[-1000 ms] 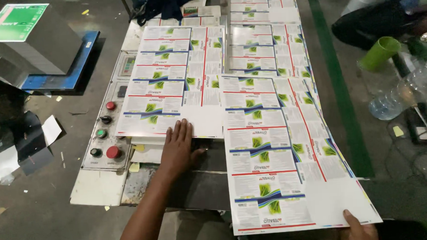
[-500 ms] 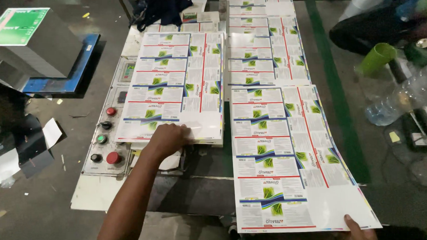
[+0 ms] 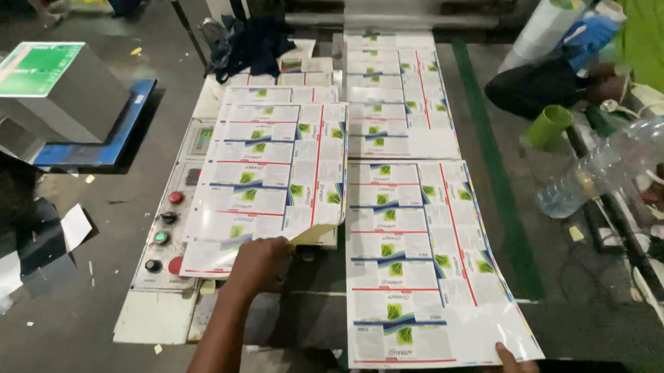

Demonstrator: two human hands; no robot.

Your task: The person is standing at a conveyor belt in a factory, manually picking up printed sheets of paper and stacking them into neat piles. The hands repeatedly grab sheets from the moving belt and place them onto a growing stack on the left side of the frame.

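Note:
My left hand (image 3: 257,264) grips the near edge of a printed carton sheet (image 3: 273,174), white with green and red panels, and lifts that edge off the stack beneath it. My right hand (image 3: 516,364) pinches the near right corner of a second printed sheet (image 3: 423,264) that lies flat on the machine table (image 3: 307,312). Only the fingers of the right hand show at the bottom edge. More printed sheets (image 3: 399,96) lie further back along the table.
A control panel (image 3: 168,236) with red, green and black buttons sits left of the sheets. A grey box on a blue pallet (image 3: 57,100) stands at far left. At right are a clear plastic bottle (image 3: 604,170), a green cup (image 3: 547,126) and a crouching person (image 3: 563,75).
My left hand slid off the right sheet to the left stack and lifted its near edge. The right sheet shifted right, apart from the left stack. My right hand kept its corner.

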